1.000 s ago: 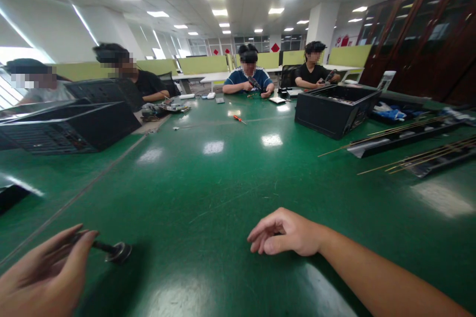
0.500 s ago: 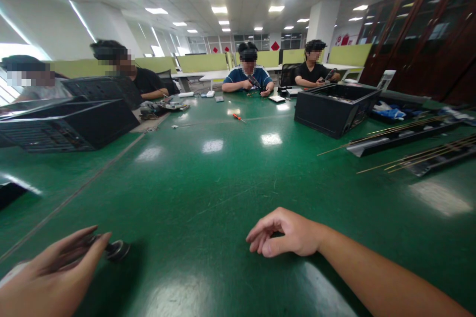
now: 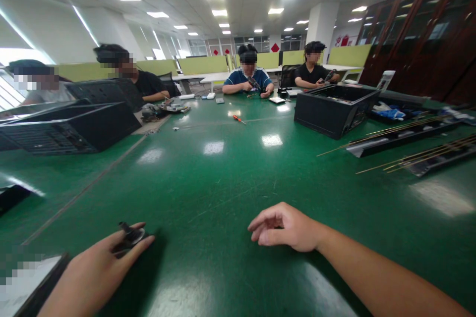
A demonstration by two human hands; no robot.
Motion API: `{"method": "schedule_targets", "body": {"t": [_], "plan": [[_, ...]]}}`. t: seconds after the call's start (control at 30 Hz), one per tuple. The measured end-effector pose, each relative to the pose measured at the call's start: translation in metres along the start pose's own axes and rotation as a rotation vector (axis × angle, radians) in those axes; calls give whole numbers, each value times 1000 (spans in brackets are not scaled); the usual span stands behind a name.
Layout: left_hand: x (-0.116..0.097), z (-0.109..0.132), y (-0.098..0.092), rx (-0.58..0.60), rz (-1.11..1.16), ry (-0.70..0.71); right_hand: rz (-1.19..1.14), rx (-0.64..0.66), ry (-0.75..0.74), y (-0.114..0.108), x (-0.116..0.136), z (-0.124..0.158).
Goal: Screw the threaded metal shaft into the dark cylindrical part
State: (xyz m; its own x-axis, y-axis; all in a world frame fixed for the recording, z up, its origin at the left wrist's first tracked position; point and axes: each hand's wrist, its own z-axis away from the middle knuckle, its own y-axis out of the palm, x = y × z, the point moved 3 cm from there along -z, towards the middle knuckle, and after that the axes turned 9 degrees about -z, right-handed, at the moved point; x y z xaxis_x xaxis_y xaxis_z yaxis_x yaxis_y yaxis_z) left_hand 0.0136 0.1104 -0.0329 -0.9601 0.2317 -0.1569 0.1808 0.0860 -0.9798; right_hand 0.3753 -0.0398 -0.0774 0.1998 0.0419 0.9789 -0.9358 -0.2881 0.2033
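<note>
My left hand [image 3: 98, 267] is closed around a small dark round part [image 3: 131, 236], low at the left over the green table. A short black stub sticks up from this part, and a paler rim shows between thumb and fingers; its exact kind is unclear. Nothing shows in my right hand [image 3: 286, 228], which hovers at or rests on the tabletop right of centre. Its fingers curve loosely, with a gap between them and the thumb.
A flat dark-edged object [image 3: 55, 270], partly blurred out, lies at the lower left. Black computer cases [image 3: 316, 116] stand at right and left [image 3: 74, 129]. An orange screwdriver [image 3: 237, 118] lies mid-table. Thin brass rods [image 3: 409, 161] lie at right. Several people sit around the table.
My left hand has moved right and slightly up with the dark part, whose stub now points upward. The flat object has come into view at lower left. My right hand has barely shifted.
</note>
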Motion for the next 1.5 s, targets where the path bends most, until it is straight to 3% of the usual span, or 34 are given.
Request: {"method": "schedule_targets", "body": {"t": [0.03, 0.13, 0.2, 0.27, 0.37, 0.57, 1.03, 1.5], "plan": [[-22, 4, -5, 46, 4, 8, 2, -69, -9, -3, 0, -2], [-98, 17, -15, 37, 104, 300, 50, -265, -64, -13, -2, -5], [-140, 26, -11, 84, 151, 481, 114, -337, -107, -18, -2, -5], [-171, 33, -2, 124, 184, 565, 222, -362, -160, -18, 2, -2], [-195, 40, 13, 133, 226, 603, 450, -334, -231, -12, 10, 5], [-197, 46, 30, 115, 354, 687, 676, -261, -282, 1, 22, 12], [-189, 49, 47, 173, 421, 709, 805, -226, -251, 12, 12, 5], [-188, 51, 44, 110, 505, 721, 840, -239, -231, 10, 10, 7]]}}
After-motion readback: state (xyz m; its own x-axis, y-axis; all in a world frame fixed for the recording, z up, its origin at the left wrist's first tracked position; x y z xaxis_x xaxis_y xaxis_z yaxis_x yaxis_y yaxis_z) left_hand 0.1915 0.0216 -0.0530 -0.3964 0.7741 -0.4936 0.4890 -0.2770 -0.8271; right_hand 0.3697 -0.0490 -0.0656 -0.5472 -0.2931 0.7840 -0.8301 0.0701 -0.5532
